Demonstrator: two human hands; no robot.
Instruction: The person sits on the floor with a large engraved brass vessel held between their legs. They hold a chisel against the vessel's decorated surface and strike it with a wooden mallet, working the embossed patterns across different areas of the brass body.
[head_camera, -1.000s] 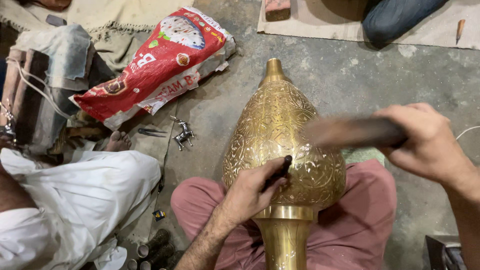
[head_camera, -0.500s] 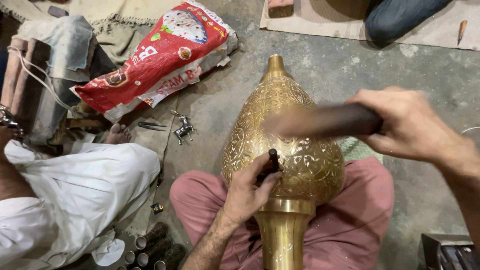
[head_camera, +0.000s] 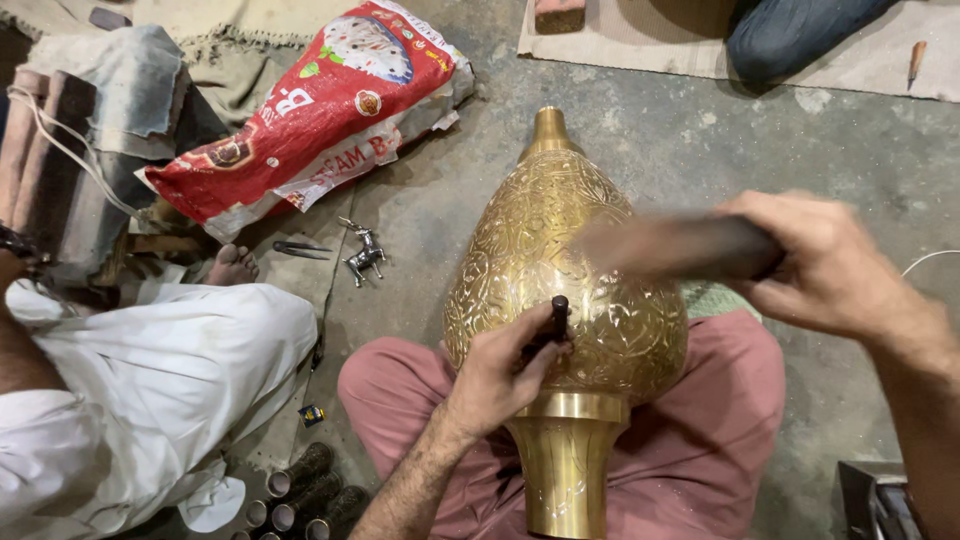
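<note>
The striking tool (head_camera: 690, 245) in the right hand (head_camera: 825, 265) is smeared by motion blur, so its head cannot be made out, though the fingers (head_camera: 790, 295) are wrapped closed around its dark handle end. The left hand (head_camera: 500, 375) pinches a short dark punch (head_camera: 558, 318) upright against the vase (head_camera: 560, 290). The vase, engraved brass and teardrop-shaped with a smooth neck, lies across the pink-trousered lap (head_camera: 700, 480), its tip toward 12 o'clock and its foot cut off at 6 o'clock.

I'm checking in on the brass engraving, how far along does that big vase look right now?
Most of the brass vase body facing the camera already carries dense engraved pattern. In hand: the left hand sets a dark punch against the lower belly, while the right hand holds a blurred hammer over it. The neck below looks mostly plain; the far side is hidden.
</note>
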